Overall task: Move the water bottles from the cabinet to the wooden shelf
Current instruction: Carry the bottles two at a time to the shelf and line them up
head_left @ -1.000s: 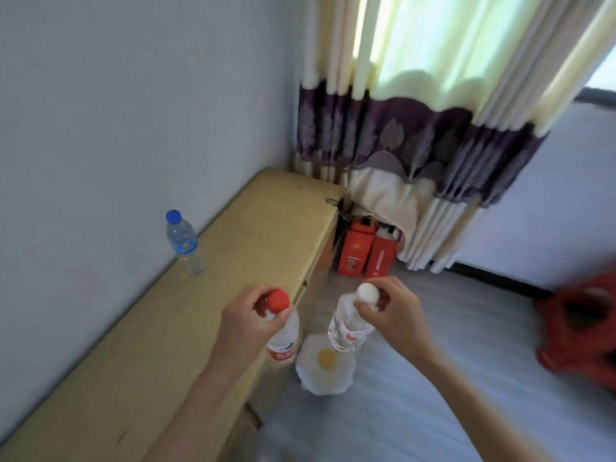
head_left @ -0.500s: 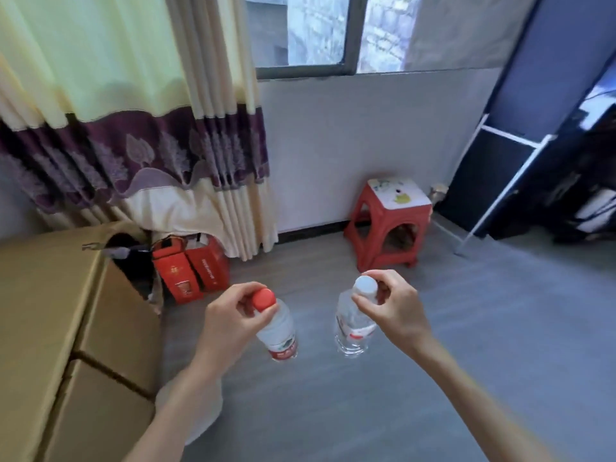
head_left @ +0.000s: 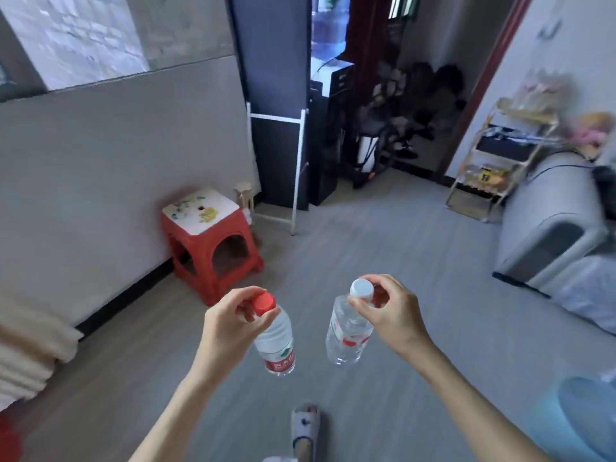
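The view had swung away from the cabinet and curtain to the open floor, so both bottles were in transit. The left hand (head_left: 230, 323) pinched the red-capped bottle (head_left: 276, 341) by its neck; just beside it, the right hand (head_left: 386, 311) pinched the white-capped bottle (head_left: 346, 331) likewise. A wooden shelf (head_left: 493, 161) stood far beyond the right hand. Both red labels were unreadable.

My left hand (head_left: 230, 323) pinches the red cap of one bottle (head_left: 276, 341) at lower centre of the frame; my right hand (head_left: 388, 311) pinches the white cap of a clear bottle (head_left: 346, 335) just beside it. Both hang above the grey floor (head_left: 400, 261). A red stool (head_left: 208, 243) stands against the wall at centre left; a wire shelf (head_left: 493, 161) sits at right.
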### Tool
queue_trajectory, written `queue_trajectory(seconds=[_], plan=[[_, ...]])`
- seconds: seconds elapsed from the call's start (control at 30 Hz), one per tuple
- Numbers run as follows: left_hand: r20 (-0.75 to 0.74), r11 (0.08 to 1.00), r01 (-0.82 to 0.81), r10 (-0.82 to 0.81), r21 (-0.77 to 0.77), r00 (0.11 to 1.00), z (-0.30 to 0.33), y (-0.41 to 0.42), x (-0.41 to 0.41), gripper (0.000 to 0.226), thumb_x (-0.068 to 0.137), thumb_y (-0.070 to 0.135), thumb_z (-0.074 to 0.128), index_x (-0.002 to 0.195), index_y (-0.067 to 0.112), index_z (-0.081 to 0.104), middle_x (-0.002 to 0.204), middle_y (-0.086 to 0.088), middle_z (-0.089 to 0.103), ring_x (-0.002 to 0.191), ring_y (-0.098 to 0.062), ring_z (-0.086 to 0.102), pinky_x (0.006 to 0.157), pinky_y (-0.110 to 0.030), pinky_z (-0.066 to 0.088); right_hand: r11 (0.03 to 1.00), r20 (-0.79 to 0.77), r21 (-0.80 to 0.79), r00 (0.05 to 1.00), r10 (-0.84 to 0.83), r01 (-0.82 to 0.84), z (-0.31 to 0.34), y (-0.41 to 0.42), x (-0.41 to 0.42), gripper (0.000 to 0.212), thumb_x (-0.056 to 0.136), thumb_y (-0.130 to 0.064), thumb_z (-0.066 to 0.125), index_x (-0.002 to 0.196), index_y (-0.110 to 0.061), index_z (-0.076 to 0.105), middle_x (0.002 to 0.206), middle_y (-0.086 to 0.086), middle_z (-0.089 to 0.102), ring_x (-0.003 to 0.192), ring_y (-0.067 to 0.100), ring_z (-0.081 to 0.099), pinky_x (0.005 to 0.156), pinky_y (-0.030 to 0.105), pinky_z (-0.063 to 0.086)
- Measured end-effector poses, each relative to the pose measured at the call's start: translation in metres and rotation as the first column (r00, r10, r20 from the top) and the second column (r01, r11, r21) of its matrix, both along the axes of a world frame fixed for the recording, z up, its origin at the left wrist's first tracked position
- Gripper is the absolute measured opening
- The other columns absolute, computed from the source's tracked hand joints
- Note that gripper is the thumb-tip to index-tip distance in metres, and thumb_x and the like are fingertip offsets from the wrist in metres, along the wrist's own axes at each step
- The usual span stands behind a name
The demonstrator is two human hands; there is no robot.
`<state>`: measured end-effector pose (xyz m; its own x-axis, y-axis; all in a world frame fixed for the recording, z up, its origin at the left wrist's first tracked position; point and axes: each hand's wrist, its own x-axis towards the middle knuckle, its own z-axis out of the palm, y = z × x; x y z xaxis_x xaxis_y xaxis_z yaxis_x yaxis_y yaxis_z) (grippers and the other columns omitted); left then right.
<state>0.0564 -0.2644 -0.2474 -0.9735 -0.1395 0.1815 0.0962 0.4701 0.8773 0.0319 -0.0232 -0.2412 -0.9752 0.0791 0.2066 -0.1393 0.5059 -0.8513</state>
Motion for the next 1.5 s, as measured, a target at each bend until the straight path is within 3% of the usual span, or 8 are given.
queue_trajectory(seconds=[0.1,0.2,0.33,0.5,0.67,0.83,1.27,1.5], plan=[[0.0,0.996,0.088,-0.088,0.016,0.996,-0.006,0.035,-0.069,0.028,0.064,0.012,0.081,0.085,0.022,0.066,0.076,0.006,0.067,0.066,-0.01,0.056,0.063,-0.015,0.044,0.997,0.011,0.023,0.998,-0.068,0.068,-0.002,0.035,-0.046,0.024,0.066,-0.015,0.079,0.084,-0.021,0.065,0.082,-0.004,0.063,0.072,0.004,0.057,0.066,0.011,0.043],[-0.006,0.981,0.196,-0.196,0.009,0.981,-0.003,0.075,-0.146,0.03,0.06,0.02,0.081,0.08,0.033,0.063,0.075,0.005,0.065,0.067,-0.012,0.057,0.062,-0.017,0.045,0.987,0.028,0.026,0.986,-0.161,0.161,0.0,0.074,-0.098,0.025,0.066,-0.014,0.079,0.08,-0.026,0.063,0.083,-0.003,0.064,0.072,0.009,0.057,0.067,0.015,0.044],[-0.014,0.939,0.339,-0.34,-0.063,0.94,0.011,0.138,-0.241,0.041,0.063,0.012,0.08,0.076,0.042,0.056,0.076,0.004,0.062,0.07,-0.011,0.054,0.061,-0.011,0.041,0.955,0.036,-0.009,0.954,-0.297,0.298,0.005,0.131,-0.156,0.028,0.066,-0.015,0.079,0.078,-0.032,0.06,0.083,-0.004,0.064,0.072,0.008,0.057,0.067,0.015,0.045],[0.029,0.895,0.439,-0.438,-0.086,0.899,0.012,0.208,-0.341,0.03,0.064,0.017,0.079,0.082,0.034,0.061,0.079,0.004,0.064,0.072,-0.01,0.056,0.064,-0.01,0.042,0.904,0.024,-0.011,0.904,-0.426,0.427,0.005,0.198,-0.224,0.024,0.067,-0.015,0.079,0.084,-0.024,0.064,0.083,-0.007,0.063,0.074,0.003,0.056,0.068,0.009,0.042],[0.054,0.863,0.501,-0.498,-0.07,0.865,0.002,0.282,-0.425,0.033,0.067,0.016,0.078,0.078,0.04,0.057,0.08,0.007,0.065,0.074,-0.008,0.058,0.066,-0.012,0.045,0.868,0.044,0.022,0.867,-0.496,0.495,-0.01,0.269,-0.298,0.022,0.067,-0.015,0.078,0.085,-0.018,0.066,0.084,-0.004,0.065,0.075,0.005,0.059,0.068,0.006,0.04],[0.078,0.839,0.537,-0.532,-0.089,0.843,-0.005,0.367,-0.515,0.035,0.068,0.017,0.077,0.076,0.043,0.055,0.08,0.007,0.066,0.074,-0.008,0.058,0.066,-0.012,0.044,0.86,0.088,-0.002,0.856,-0.509,0.511,-0.019,0.356,-0.385,0.019,0.067,-0.018,0.077,0.082,-0.021,0.065,0.084,-0.001,0.067,0.075,0.012,0.061,0.068,0.012,0.044],[0.037,0.853,0.521,-0.52,-0.03,0.854,0.018,0.562,-0.763,0.026,0.069,0.015,0.076,0.085,0.03,0.061,0.08,0.008,0.066,0.071,-0.01,0.059,0.064,-0.013,0.045,0.836,-0.006,0.01,0.836,-0.548,0.548,0.007,0.539,-0.636,0.021,0.068,-0.016,0.077,0.085,-0.021,0.066,0.084,-0.002,0.066,0.073,0.007,0.058,0.067,0.007,0.041],[0.055,0.777,0.625,-0.623,-0.069,0.78,0.011,0.661,-0.919,0.028,0.069,0.018,0.076,0.079,0.037,0.058,0.079,0.01,0.067,0.077,-0.006,0.059,0.067,-0.009,0.046,0.825,0.039,0.025,0.824,-0.565,0.565,-0.003,0.626,-0.779,0.023,0.067,-0.017,0.078,0.089,-0.017,0.069,0.083,-0.006,0.066,0.073,0.0,0.06,0.065,0.004,0.042]])
